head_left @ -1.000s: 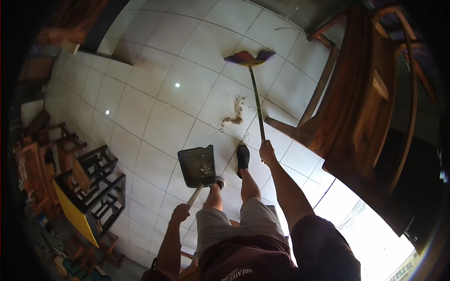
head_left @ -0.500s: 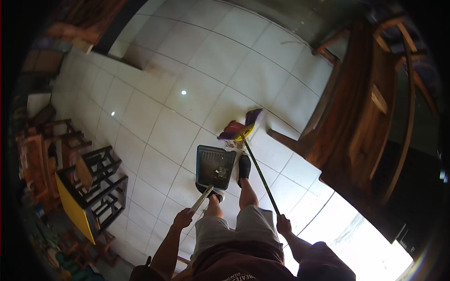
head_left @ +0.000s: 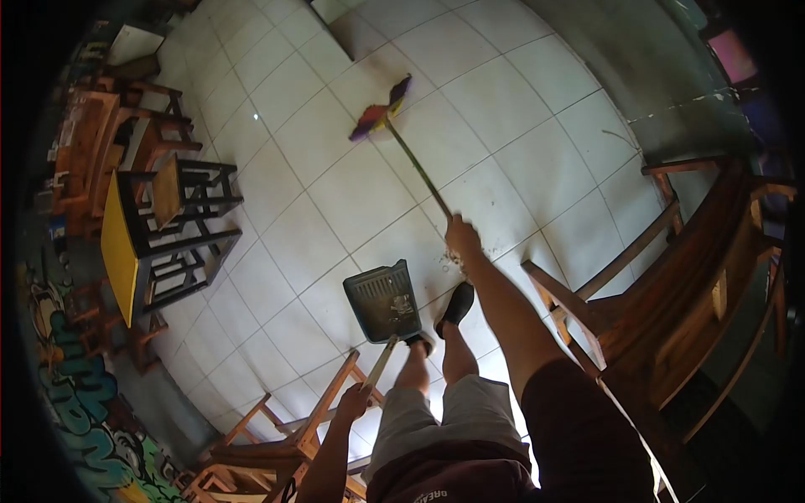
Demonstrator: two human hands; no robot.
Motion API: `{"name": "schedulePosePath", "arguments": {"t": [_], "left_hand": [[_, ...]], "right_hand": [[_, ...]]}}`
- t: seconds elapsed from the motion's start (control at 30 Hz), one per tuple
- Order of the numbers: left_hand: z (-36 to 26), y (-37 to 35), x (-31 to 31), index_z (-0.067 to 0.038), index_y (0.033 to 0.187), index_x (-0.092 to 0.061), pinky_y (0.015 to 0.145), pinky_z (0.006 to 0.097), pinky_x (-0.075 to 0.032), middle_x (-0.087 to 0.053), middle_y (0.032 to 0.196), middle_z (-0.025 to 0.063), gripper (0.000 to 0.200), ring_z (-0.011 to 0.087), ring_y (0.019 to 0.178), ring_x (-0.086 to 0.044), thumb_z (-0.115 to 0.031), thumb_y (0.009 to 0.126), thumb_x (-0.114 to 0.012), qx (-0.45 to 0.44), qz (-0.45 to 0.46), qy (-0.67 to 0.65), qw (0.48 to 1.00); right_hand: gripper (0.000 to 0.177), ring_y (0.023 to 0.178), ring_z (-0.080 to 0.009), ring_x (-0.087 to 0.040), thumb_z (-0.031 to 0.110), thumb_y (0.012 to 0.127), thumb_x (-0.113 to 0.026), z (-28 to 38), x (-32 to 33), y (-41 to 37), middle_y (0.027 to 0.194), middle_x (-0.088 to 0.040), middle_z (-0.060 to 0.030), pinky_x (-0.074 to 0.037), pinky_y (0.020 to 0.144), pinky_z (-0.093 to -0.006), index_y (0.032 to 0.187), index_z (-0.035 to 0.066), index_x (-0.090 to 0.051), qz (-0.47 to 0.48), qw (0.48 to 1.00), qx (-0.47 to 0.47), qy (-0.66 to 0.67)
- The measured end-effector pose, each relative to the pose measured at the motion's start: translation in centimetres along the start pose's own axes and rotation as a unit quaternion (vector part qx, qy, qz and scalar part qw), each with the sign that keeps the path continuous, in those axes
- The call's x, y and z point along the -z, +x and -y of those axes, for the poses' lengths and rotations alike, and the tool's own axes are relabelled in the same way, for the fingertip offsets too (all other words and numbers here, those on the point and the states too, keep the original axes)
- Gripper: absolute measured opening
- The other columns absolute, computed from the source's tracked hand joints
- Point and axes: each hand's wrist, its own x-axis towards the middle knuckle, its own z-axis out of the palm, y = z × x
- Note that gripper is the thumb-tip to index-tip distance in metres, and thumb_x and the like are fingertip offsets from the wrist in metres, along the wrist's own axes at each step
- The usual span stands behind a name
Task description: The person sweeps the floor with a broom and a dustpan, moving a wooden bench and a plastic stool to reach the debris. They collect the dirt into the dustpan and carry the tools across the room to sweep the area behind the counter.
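Observation:
My right hand (head_left: 462,238) is wrapped round the dark stick of a broom (head_left: 415,161), with the arm stretched forward. The broom's head (head_left: 380,113), red, purple and yellow, is on the tiles far ahead of my feet. In my left hand (head_left: 354,401) is the pale handle of a dustpan (head_left: 360,295). The dark grey pan lies in front of my left foot and has light bits of debris inside. Loose dirt (head_left: 454,259) is scattered on the floor just past my right shoe (head_left: 454,307), partly hidden by my right forearm.
A wooden bench (head_left: 671,293) stands to the right. At the left are a yellow-topped table (head_left: 122,251) with a black frame and a stool (head_left: 168,191) against it. Another wooden chair (head_left: 323,394) is close by my left arm. White tiles (head_left: 293,226) cover the floor.
My right hand and the broom have swung far forward, carrying the broom head away from the dustpan and my feet. The view has turned and shifted. My left hand still grips the dustpan's handle.

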Motion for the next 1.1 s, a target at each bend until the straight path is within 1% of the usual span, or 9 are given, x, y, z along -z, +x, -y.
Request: {"name": "schedulePosePath", "arguments": {"t": [0.17,0.23,0.27,0.3,0.37,0.57,0.8,0.93,1.1], "left_hand": [[4.5,0.0,-1.9,0.000,0.093,-0.055,0.054,0.0321,-0.042,-0.058,0.065,0.0099,0.040,0.0188,0.056,-0.055,-0.036,0.085,-0.041,0.010,0.029,-0.064,0.997],[6.3,1.3,-3.0,-0.001,0.093,-0.056,0.057,0.0335,-0.043,-0.058,0.064,0.0106,0.038,0.0216,0.057,-0.057,-0.034,0.085,-0.041,-0.008,0.047,-0.039,0.998],[10.8,3.9,-4.9,0.000,0.091,-0.057,0.060,0.0351,-0.045,-0.059,0.064,0.0119,0.039,0.0246,0.060,-0.059,-0.035,0.084,-0.041,-0.234,-0.018,0.068,0.970],[10.1,3.8,-5.4,0.000,0.091,-0.057,0.060,0.0351,-0.045,-0.059,0.064,0.0119,0.039,0.0246,0.060,-0.059,-0.035,0.084,-0.041,-0.245,-0.019,0.061,0.967],[7.8,2.2,-5.3,0.001,0.089,-0.058,0.064,0.0357,-0.046,-0.061,0.067,0.0129,0.040,0.0262,0.067,-0.061,-0.036,0.083,-0.042,-0.035,0.040,-0.016,0.998],[11.1,3.3,-7.7,0.001,0.089,-0.059,0.069,0.0356,-0.044,-0.062,0.070,0.0131,0.044,0.0260,0.071,-0.060,-0.038,0.082,-0.041,-0.044,0.050,0.034,0.997],[12.3,3.7,-9.3,-0.001,0.087,-0.060,0.071,0.0366,-0.043,-0.062,0.074,0.0133,0.043,0.0264,0.074,-0.060,-0.039,0.083,-0.039,-0.052,0.067,0.071,0.994],[13.3,5.1,-10.6,-0.003,0.091,-0.058,0.072,0.0386,-0.044,-0.061,0.082,0.0146,0.034,0.0280,0.079,-0.059,-0.032,0.084,-0.042,-0.052,0.077,0.124,0.988],[16.9,6.6,-12.7,0.002,0.076,-0.058,0.054,0.0323,-0.045,-0.059,0.064,0.0112,0.042,0.0204,0.055,-0.057,-0.037,0.083,-0.044,-0.267,-0.013,0.177,0.947]], "right_hand": [[0.028,0.092,-0.0352,-0.056,0.016,0.080,-0.045,0.8,2.5,0.5,0.096,-0.056,-0.0210,-0.047,0.075,-0.0415,0.104,0.002,-0.041,0.143,0.981,-0.049,-0.120],[0.047,0.096,-0.0360,-0.053,0.016,0.074,-0.054,-7.3,-3.0,-2.8,0.106,-0.051,-0.0221,-0.045,0.078,-0.0442,0.115,0.002,-0.034,0.239,0.934,0.062,-0.258],[0.046,0.098,-0.0363,-0.052,0.019,0.078,-0.048,-11.9,-5.5,-7.2,0.109,-0.049,-0.0218,-0.043,0.080,-0.0456,0.117,-0.001,-0.033,0.214,0.967,-0.002,-0.140],[0.046,0.099,-0.0362,-0.052,0.023,0.082,-0.040,-24.9,-15.2,-9.7,0.108,-0.050,-0.0217,-0.042,0.081,-0.0465,0.119,-0.002,-0.032,0.174,0.979,-0.035,-0.105],[0.047,0.094,-0.0352,-0.055,0.030,0.086,-0.033,-25.6,-7.6,-24.6,0.105,-0.051,-0.0226,-0.043,0.079,-0.0453,0.122,0.000,-0.029,0.220,0.955,-0.136,-0.146],[0.036,0.078,-0.0423,-0.055,0.037,0.087,-0.035,-26.1,-1.2,-43.7,0.081,-0.058,-0.0250,-0.044,0.066,-0.0487,0.090,0.003,-0.045,0.156,0.965,-0.204,-0.057],[0.030,0.072,-0.0351,-0.057,0.012,0.081,-0.039,-23.9,-6.3,-35.1,0.091,-0.049,-0.0193,-0.048,0.061,-0.0430,0.110,0.005,-0.043,0.017,0.991,0.013,-0.133],[0.027,0.064,-0.0365,-0.059,0.018,0.085,-0.034,-19.7,-6.3,-22.0,0.079,-0.052,-0.0204,-0.050,0.054,-0.0432,0.101,-0.004,-0.037,-0.005,0.993,-0.104,-0.050],[0.026,0.052,-0.0316,-0.060,0.011,0.083,-0.035,-21.2,-3.4,-23.6,0.064,-0.057,-0.0234,-0.050,0.040,-0.0387,0.100,-0.009,-0.040,0.206,0.963,-0.127,-0.121]]}}
